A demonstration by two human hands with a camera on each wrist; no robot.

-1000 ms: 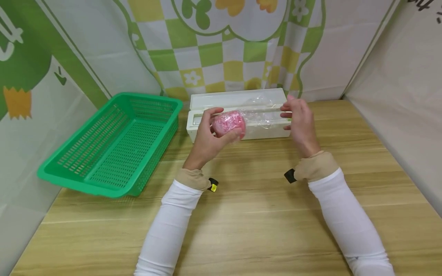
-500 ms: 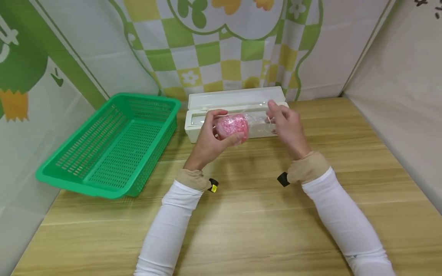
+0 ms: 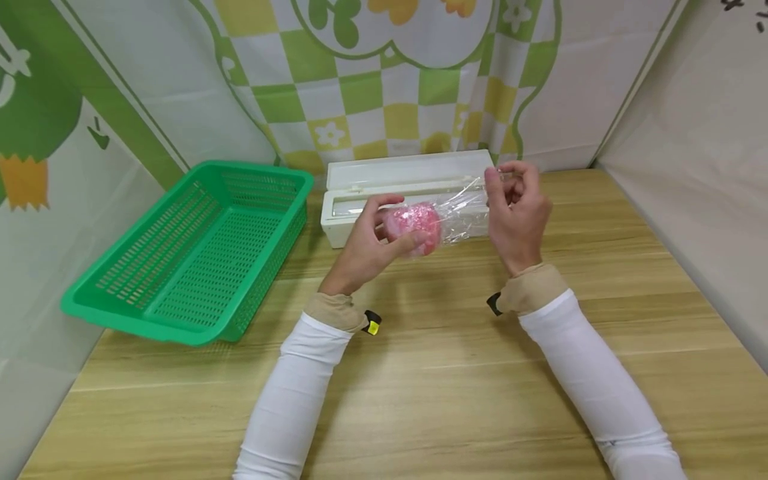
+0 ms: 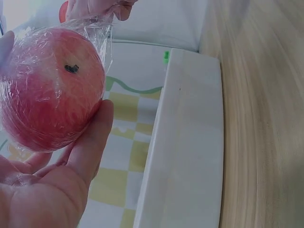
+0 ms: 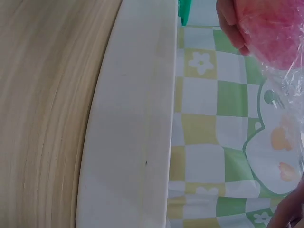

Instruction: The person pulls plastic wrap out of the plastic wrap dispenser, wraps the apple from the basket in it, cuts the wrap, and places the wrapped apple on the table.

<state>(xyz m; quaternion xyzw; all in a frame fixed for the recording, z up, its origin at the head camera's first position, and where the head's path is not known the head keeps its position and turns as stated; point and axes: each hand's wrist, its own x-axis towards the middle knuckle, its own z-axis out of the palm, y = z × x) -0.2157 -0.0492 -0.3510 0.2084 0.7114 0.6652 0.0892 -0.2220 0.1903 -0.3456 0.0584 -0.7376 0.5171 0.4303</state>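
Note:
A red-pink apple, covered in clear plastic wrap, is held up in front of the white box. My left hand grips it from the left, thumb on the near side and fingers around behind. From the apple's right side a loose tail of plastic wrap stretches out. Thumb and fingers of my right hand pinch the far end of that tail. Over in the right wrist view, only part of the right hand shows at the lower right edge.
Against the back curtain stands a long white wrap dispenser box, its lid raised. To the left sits a green plastic basket with slotted sides. Wooden tabletop stretches in front, and fabric walls rise at the sides.
My right hand came in toward the apple, then moved back right, drawing the wrap tail out taut. The left hand, with the apple, has shifted slightly right.

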